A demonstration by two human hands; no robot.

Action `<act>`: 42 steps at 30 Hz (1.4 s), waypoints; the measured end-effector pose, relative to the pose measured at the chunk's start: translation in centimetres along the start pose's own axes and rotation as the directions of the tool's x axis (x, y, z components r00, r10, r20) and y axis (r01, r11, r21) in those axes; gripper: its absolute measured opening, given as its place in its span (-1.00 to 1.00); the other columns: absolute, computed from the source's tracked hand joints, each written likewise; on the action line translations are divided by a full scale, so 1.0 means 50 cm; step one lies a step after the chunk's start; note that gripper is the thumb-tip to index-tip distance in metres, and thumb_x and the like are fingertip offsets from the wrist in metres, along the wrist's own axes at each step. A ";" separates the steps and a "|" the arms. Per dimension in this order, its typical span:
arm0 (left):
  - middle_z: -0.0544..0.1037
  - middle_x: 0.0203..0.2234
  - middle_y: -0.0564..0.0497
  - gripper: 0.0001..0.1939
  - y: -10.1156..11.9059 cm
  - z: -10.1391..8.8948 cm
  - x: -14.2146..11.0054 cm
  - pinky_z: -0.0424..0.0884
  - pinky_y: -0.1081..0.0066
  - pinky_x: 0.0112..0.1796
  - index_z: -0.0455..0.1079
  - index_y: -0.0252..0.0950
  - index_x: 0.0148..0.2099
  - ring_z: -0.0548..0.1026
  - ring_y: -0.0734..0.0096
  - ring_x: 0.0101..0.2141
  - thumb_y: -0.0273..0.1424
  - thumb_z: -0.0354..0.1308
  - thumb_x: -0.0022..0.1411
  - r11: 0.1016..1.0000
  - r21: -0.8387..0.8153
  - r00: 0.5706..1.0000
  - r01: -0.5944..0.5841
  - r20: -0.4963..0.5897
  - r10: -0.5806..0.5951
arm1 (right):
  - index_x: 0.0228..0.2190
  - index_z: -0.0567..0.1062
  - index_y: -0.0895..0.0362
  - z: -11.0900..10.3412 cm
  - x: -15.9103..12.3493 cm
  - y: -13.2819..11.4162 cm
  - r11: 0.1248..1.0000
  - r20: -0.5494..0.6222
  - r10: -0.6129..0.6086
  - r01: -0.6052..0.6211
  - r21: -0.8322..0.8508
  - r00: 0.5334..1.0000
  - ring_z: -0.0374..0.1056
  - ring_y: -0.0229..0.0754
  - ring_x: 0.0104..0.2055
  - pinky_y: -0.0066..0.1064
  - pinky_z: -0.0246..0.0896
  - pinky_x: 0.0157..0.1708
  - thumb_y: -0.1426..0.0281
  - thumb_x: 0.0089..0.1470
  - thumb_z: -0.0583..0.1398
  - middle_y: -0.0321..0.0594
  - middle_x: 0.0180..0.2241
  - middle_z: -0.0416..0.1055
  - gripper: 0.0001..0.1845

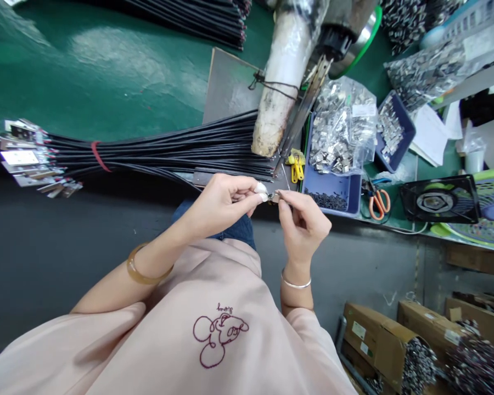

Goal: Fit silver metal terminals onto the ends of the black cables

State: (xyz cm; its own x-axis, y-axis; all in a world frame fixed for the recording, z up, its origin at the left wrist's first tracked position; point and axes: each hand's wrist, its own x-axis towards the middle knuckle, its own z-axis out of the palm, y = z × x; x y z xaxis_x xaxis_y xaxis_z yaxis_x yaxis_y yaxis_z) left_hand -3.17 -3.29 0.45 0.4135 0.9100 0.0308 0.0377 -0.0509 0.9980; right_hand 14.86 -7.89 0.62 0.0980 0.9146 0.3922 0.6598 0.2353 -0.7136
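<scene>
My left hand is closed in a pinch, with white covers on its fingertips. A black cable from the bundle runs in behind this hand, and its end appears to lie in the pinch, mostly hidden by the fingers. Thumb and forefinger of my right hand grip a small metal connector shell against the left fingertips. Just beyond both hands lies the bundle of black cables, bound by a red band, with metal connectors at its left end. Yellow snips lie near my right hand.
A wrapped white machine arm hangs over the cable ends. To the right stand a blue bin with metal shells and small black parts, a smaller bin, orange-handled scissors and a black fan. Cardboard boxes sit lower right.
</scene>
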 end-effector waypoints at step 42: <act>0.23 -0.65 0.15 -0.90 0.007 0.037 0.018 0.03 0.52 -0.56 0.46 -0.33 -0.41 0.12 0.62 -0.60 -0.44 0.19 0.14 0.997 -0.080 0.947 0.022 -0.318 -0.046 | -0.36 0.41 0.07 0.027 0.030 -0.008 0.994 -0.036 0.033 -0.029 0.103 0.999 0.60 -0.19 -0.24 -0.32 0.55 -0.26 0.36 0.20 0.22 -0.15 -0.14 0.62 -0.90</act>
State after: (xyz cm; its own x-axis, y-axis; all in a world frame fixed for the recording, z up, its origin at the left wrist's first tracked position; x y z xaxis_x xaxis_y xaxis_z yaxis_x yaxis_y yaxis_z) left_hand -1.10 -3.27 0.72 0.1010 0.9949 0.0006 -0.0261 0.0020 0.9997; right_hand 13.73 -6.16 0.73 0.1464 0.9094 0.3893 0.5763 0.2414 -0.7807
